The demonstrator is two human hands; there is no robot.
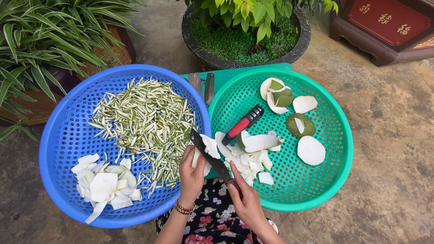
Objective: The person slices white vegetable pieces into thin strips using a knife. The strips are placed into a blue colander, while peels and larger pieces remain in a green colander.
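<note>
**Two Baskets, Knife on White Slice**

The round blue perforated plastic basket (58, 135) sits left, holding thin green-white strips (147, 122). The round green perforated plastic basket (334, 135) sits right, touching it. Between them, near, the left hand (191, 174) grips a white fruit slice (209, 147). The right hand (246, 199) clasps a dark-bladed knife (210, 156), its blade lying across the slice.
</note>
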